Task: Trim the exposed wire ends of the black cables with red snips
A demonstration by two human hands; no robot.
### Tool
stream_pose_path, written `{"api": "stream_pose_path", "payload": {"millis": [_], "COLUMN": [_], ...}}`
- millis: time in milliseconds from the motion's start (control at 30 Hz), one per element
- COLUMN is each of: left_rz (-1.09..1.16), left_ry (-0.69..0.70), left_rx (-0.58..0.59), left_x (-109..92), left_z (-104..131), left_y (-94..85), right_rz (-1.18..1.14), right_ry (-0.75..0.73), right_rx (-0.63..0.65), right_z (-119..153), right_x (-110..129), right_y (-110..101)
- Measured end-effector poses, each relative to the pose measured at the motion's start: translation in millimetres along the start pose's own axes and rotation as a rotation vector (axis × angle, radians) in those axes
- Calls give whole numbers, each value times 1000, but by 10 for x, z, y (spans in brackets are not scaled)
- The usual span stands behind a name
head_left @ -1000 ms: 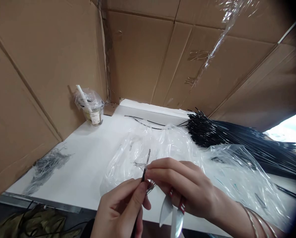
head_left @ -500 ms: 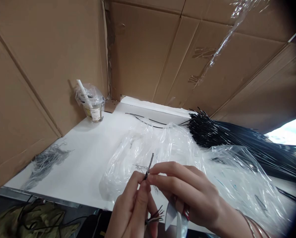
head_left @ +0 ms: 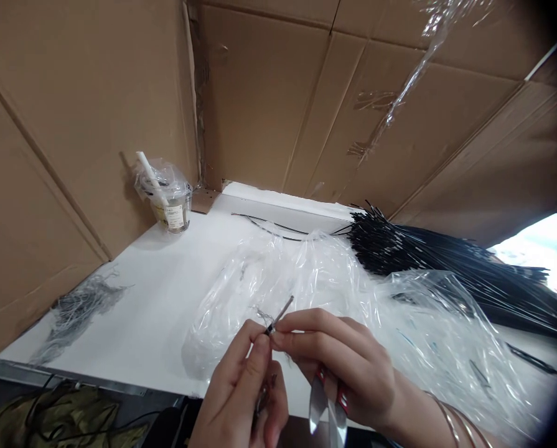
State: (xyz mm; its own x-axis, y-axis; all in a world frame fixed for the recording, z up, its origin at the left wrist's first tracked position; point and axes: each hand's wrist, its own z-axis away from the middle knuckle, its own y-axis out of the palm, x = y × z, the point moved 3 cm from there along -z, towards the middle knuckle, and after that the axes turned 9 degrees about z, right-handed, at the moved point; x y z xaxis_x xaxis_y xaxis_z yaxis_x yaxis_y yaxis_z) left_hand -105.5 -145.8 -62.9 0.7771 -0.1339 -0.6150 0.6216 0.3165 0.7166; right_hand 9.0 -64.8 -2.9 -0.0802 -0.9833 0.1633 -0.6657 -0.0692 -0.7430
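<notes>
My left hand (head_left: pixel 238 389) is closed around a thin black cable (head_left: pixel 269 328), pinching it between thumb and forefinger near its stripped end. A narrow grey inner core (head_left: pixel 285 306) sticks out up and to the right. Fine loose shield strands (head_left: pixel 262 315) fray out beside it. At that same spot the thumb and fingertips of my right hand (head_left: pixel 343 354) pinch together, touching the strands. Scissors (head_left: pixel 327 407) with red-trimmed handles are tucked in my right palm, blades pointing down and parted. More of the cable is partly hidden in my left fingers.
Crumpled clear plastic bags (head_left: pixel 306 267) cover the middle of the white table (head_left: pixel 161 317). A thick bundle of black cables (head_left: pixel 427 255) lies at right. Wire scraps (head_left: pixel 82 308) are heaped at left. A bagged cup (head_left: pixel 170 208) with a straw stands by the cardboard wall (head_left: pixel 269 93).
The cable's core has tilted further right and my left fingers have curled over the lower wire ends. The scissors blades have turned downward slightly. The whole view has shifted a little.
</notes>
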Motion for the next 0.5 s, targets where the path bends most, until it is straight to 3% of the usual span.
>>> {"api": "stream_pose_path", "payload": {"millis": [133, 333, 500], "left_rz": [153, 384, 480], "left_ry": [-148, -227, -257], "left_rx": [151, 503, 528], "left_x": [-14, -92, -80], "left_z": [-47, 4, 44], "left_y": [-89, -4, -4], "right_rz": [-136, -415, -411], "right_ry": [84, 332, 281], "right_rx": [0, -57, 9], "right_z": [14, 28, -182], "right_x": [-15, -65, -39], "right_y": [-72, -88, -119]}}
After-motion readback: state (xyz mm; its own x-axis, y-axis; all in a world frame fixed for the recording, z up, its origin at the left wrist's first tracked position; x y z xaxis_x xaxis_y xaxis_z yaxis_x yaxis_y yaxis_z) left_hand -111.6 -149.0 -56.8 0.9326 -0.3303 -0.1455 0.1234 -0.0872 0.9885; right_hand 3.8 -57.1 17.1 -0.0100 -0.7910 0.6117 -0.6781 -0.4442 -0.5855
